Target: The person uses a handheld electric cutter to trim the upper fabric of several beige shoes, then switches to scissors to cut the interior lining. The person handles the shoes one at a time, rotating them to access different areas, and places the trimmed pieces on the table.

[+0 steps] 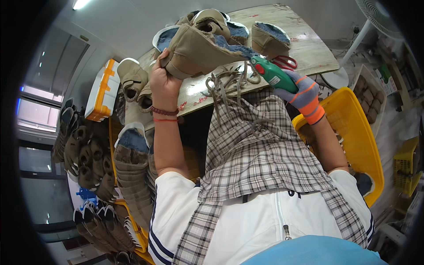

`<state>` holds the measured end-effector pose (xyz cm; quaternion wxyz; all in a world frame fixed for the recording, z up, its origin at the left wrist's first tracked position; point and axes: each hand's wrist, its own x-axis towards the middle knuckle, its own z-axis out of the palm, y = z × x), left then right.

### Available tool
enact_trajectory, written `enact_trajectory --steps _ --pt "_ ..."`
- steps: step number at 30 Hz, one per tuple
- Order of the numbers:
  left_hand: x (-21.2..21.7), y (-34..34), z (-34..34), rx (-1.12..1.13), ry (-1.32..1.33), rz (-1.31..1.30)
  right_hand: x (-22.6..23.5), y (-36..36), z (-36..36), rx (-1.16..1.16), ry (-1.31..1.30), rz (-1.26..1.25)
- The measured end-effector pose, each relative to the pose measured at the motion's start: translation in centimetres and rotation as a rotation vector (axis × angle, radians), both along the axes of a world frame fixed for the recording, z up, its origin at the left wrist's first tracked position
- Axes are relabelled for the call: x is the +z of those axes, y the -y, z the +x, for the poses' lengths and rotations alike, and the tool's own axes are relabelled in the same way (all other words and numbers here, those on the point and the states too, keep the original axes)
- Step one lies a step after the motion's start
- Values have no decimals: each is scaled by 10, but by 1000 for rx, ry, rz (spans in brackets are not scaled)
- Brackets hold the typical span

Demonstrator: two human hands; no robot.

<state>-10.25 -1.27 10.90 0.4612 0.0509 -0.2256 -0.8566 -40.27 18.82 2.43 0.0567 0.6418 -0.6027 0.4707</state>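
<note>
Head view. My left hand is closed on the near left end of the tan upper, held raised over the near side of the table. My gloved right hand is wrapped around the body of the green cutter; its head sits at the upper's right-hand edge, contact not determinable. Assessment: the upper should be light and flexible, firmer at the end I hold, limp along the blue fleece lining; slipping or breaking appears unlikely. Recommended hold: the firmer end, fingers clear of the cutter. Offcut strips hang at the table edge.
</note>
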Motion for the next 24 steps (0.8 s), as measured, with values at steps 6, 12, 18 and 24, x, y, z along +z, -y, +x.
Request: enact_trajectory --steps 6,12,18,24 --pt "-7 21 -1 -69 13 80 -2 1 -7 -13 -39 -81" --pt "-11 25 -5 -18 42 106 0 -3 -5 -16 -14 -38" --pt "-8 13 -14 -75 58 62 11 3 5 162 143 -37" --pt "29 -19 -54 218 274 -351 -22 4 -6 142 418 -30"
